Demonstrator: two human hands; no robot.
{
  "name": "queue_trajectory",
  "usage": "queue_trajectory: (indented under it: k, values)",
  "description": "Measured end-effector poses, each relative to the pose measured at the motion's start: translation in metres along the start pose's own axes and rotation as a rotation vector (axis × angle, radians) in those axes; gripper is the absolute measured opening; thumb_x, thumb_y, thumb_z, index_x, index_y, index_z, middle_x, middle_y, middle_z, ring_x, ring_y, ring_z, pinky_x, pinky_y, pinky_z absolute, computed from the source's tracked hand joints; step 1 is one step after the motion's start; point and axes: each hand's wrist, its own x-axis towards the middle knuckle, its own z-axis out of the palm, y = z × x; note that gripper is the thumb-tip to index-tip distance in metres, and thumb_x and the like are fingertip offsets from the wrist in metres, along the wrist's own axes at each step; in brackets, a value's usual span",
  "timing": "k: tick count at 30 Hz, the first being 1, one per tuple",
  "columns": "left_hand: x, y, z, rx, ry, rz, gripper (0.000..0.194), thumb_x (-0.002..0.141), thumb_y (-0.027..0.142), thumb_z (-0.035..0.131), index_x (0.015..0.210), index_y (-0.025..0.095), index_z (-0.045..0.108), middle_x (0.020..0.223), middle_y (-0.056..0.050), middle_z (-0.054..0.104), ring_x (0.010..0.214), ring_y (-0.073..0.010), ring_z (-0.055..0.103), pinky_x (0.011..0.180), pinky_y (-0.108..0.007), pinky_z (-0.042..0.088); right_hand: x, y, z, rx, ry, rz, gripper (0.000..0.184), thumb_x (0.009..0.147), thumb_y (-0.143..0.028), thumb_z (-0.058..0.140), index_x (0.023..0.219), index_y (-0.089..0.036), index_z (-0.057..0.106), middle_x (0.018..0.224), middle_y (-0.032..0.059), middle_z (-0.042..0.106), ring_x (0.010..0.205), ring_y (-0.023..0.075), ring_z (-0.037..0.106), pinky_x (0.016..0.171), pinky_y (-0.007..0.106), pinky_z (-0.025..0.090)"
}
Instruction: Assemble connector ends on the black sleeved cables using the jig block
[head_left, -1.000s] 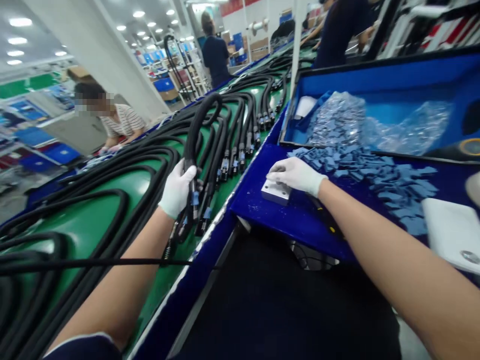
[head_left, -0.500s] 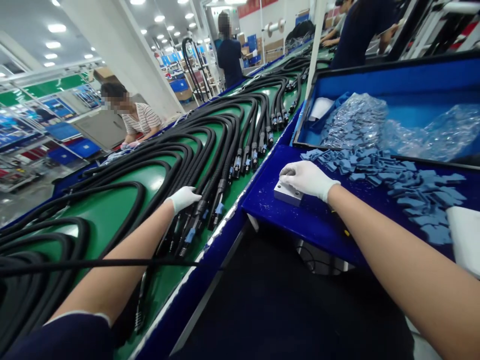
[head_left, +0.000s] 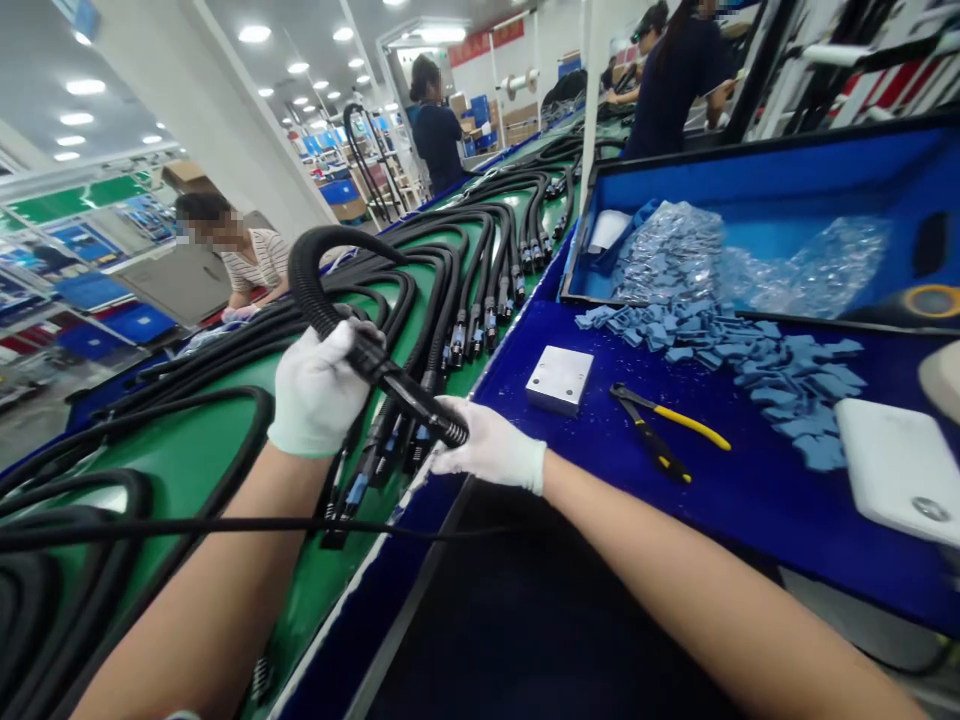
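Observation:
My left hand [head_left: 311, 395], in a white glove, is wrapped round a black corrugated hose [head_left: 311, 290] just behind its end fitting [head_left: 390, 375]. The hose arches up above the green belt. My right hand [head_left: 491, 447], gloved too, closes on the tip of the same fitting, where a metal spring [head_left: 454, 432] shows; part of its grip is hidden. To the right, a silver metal block [head_left: 559, 380] lies on the blue table [head_left: 517, 430]. Beside it rest end-cutting pliers [head_left: 652, 430] with yellow-and-black handles, jaws towards the block. Small blue plastic pieces [head_left: 795, 380] are heaped behind them.
Many similar hoses [head_left: 442, 300] lie curved along the green belt [head_left: 202, 425]. A blue bin [head_left: 810, 195] with clear plastic bags stands behind the table. A white device [head_left: 896, 465] lies at the right. A person in stripes [head_left: 259, 265] works across the belt.
My left hand has raised one hose off the belt. My right hand has left the metal block and moved left onto the hose's end. The pliers and the whole block now show.

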Motion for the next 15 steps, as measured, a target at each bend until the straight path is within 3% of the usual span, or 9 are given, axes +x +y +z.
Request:
queue_trajectory:
  k: [2,3,4,6,8,9,11,13,15]
  values:
    - [-0.020,0.004,0.018,0.229,0.090,0.089,0.036,0.085,0.037,0.071,0.116,0.021,0.065,0.112,-0.006,0.067,0.112,-0.0264,0.061,0.111,-0.049,0.042,-0.016,-0.001,-0.007,0.157,0.021,0.071,0.055,0.077,-0.019,0.070,0.130,-0.026,0.057,0.091,-0.0024,0.072,0.066,0.0154,0.067,0.061,0.025,0.054]
    - [-0.030,0.003,0.024,0.343,0.078,0.162,0.041,0.080,0.035,0.077,0.118,0.023,0.066,0.116,-0.006,0.067,0.115,-0.0286,0.060,0.113,-0.050,0.040,-0.027,-0.004,-0.015,0.186,0.037,0.106,0.046,0.077,-0.017,0.067,0.122,-0.026,0.061,0.084,-0.0033,0.070,0.061,0.0145,0.064,0.057,0.025,0.052]
    - [-0.040,0.002,0.030,0.439,-0.014,0.250,0.045,0.075,0.033,0.081,0.117,0.027,0.068,0.119,-0.006,0.068,0.117,-0.0303,0.060,0.115,-0.051,0.038,-0.038,-0.008,-0.025,0.154,0.050,0.136,0.040,0.076,-0.015,0.065,0.115,-0.025,0.064,0.079,-0.0034,0.068,0.058,0.0139,0.061,0.055,0.024,0.049]
    - [-0.058,-0.006,0.040,0.601,-0.378,0.437,0.040,0.071,0.028,0.083,0.110,0.035,0.074,0.115,-0.004,0.071,0.114,-0.0316,0.063,0.112,-0.052,0.040,-0.062,-0.020,-0.049,0.024,0.039,0.170,0.033,0.074,-0.010,0.062,0.104,-0.024,0.067,0.076,-0.0024,0.067,0.060,0.0134,0.059,0.055,0.023,0.046]
    - [-0.075,-0.016,0.052,0.668,-0.722,0.551,0.030,0.076,0.026,0.079,0.103,0.039,0.078,0.106,-0.004,0.075,0.103,-0.0305,0.068,0.102,-0.051,0.047,-0.085,-0.033,-0.074,-0.098,-0.050,0.198,0.027,0.073,-0.010,0.061,0.097,-0.023,0.067,0.077,-0.0021,0.067,0.062,0.0136,0.061,0.055,0.023,0.045]
    - [-0.082,-0.020,0.059,0.664,-0.791,0.557,0.027,0.080,0.026,0.075,0.103,0.040,0.078,0.102,-0.004,0.075,0.098,-0.0291,0.069,0.095,-0.049,0.051,-0.095,-0.037,-0.086,-0.146,-0.108,0.219,0.023,0.075,-0.014,0.063,0.096,-0.023,0.066,0.077,-0.0022,0.067,0.062,0.0143,0.062,0.055,0.024,0.046]
    - [-0.092,-0.025,0.075,0.623,-0.765,0.472,0.024,0.087,0.028,0.068,0.106,0.038,0.079,0.099,-0.005,0.075,0.092,-0.0264,0.070,0.085,-0.043,0.055,-0.116,-0.040,-0.110,-0.284,-0.124,0.279,0.018,0.082,-0.032,0.066,0.098,-0.023,0.067,0.081,-0.0006,0.069,0.067,0.0173,0.065,0.059,0.027,0.048]
    - [-0.096,-0.022,0.092,0.556,-0.683,0.305,0.022,0.090,0.033,0.066,0.107,0.036,0.079,0.102,-0.004,0.076,0.092,-0.0252,0.071,0.085,-0.040,0.056,-0.135,-0.031,-0.129,-0.562,0.052,0.371,0.035,0.086,-0.053,0.065,0.098,-0.021,0.069,0.090,0.0066,0.071,0.079,0.0235,0.068,0.070,0.032,0.051]
    - [-0.094,-0.016,0.107,0.510,-0.620,0.132,0.021,0.089,0.038,0.067,0.106,0.034,0.080,0.105,-0.002,0.076,0.099,-0.0261,0.071,0.095,-0.040,0.055,-0.148,-0.013,-0.141,-0.920,0.251,0.512,0.043,0.083,-0.058,0.067,0.092,-0.015,0.070,0.094,0.0167,0.070,0.090,0.0323,0.066,0.077,0.040,0.050]
